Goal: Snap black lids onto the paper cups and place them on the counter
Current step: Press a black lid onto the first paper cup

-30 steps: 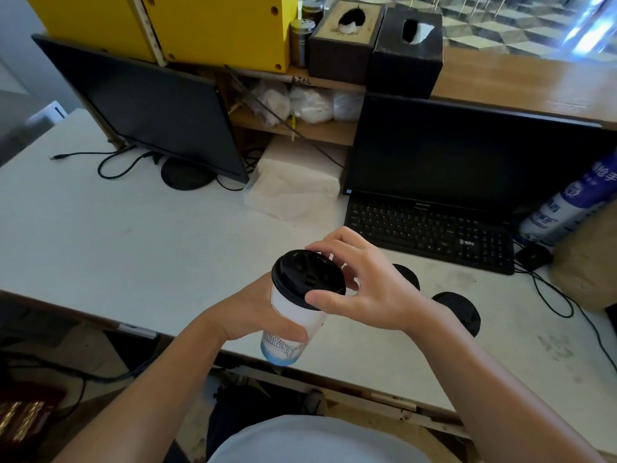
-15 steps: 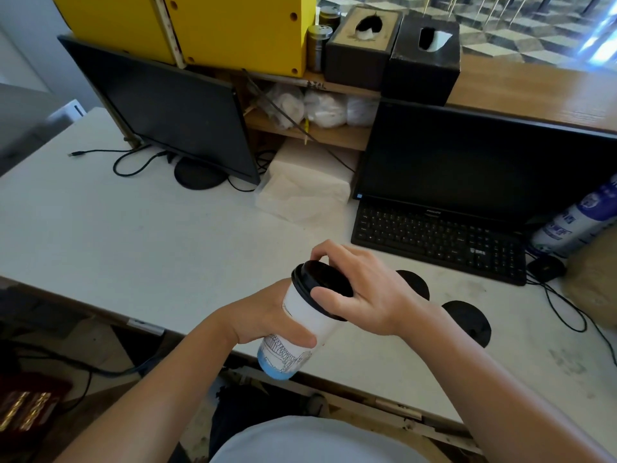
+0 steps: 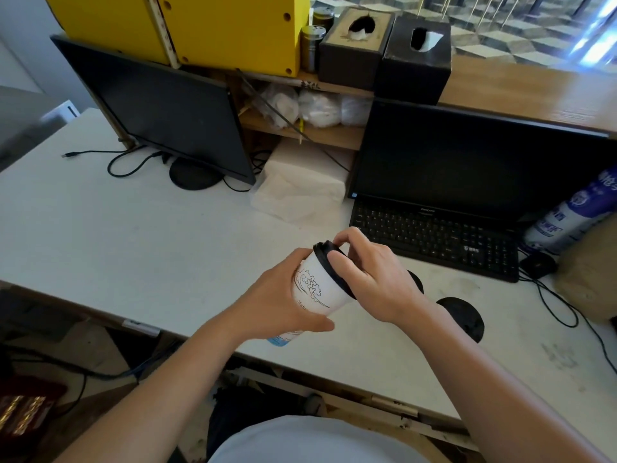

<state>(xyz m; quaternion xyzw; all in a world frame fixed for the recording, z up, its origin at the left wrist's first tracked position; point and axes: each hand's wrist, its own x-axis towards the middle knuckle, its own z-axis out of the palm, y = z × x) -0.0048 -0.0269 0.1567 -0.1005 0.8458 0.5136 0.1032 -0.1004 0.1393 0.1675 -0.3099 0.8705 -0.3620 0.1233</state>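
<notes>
The white tabletop [image 3: 133, 235] lies below both hands. The left hand [image 3: 277, 295] has its fingers clamped round the paper cup [image 3: 317, 289], held above the near edge and tilted toward 1 o'clock. The right hand [image 3: 377, 279] has its fingers curled over the black lid [image 3: 325, 259] on the cup's rim. A spare lid [image 3: 462, 315] lies on the tabletop at the cup's 3 o'clock.

Staff side of a café-style service point: a monitor [image 3: 160, 118], a second monitor [image 3: 467, 162] with keyboard [image 3: 434, 238] and stacked paper napkins [image 3: 300, 192] on a white desk [image 3: 117, 235] — tissue boxes [image 3: 415, 51] on the wooden ledge [image 3: 517, 91] above, a paper cup [image 3: 317, 289] under a black lid [image 3: 323, 253].
</notes>
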